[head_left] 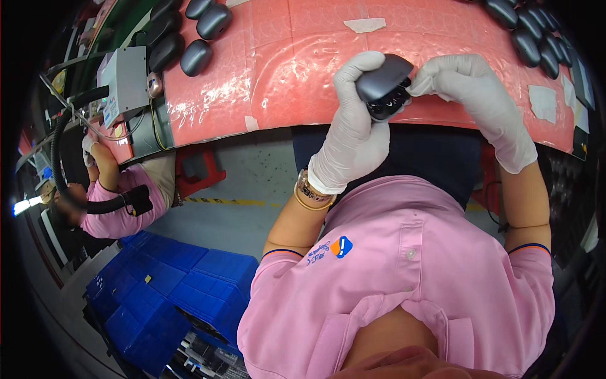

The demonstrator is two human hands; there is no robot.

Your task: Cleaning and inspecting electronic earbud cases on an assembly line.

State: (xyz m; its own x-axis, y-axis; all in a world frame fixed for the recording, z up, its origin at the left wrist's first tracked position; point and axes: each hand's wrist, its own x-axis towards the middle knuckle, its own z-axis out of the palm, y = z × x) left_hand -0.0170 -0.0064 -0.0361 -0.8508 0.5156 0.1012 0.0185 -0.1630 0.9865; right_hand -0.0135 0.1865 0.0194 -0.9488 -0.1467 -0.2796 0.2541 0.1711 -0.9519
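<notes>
Dark grey case (385, 77), lid (379, 74) up, held at counter's (297, 82) near edge. Left hand (353, 120) wraps it from left, fingers curled around; nearer hand. Case long axis looks slanted, right end farther in from that edge. Open side lies just left of right hand (476, 91); its fingertips press together there, can't tell if pinching anything.

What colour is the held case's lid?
The lid is dark grey, best seen in the head view.
</notes>
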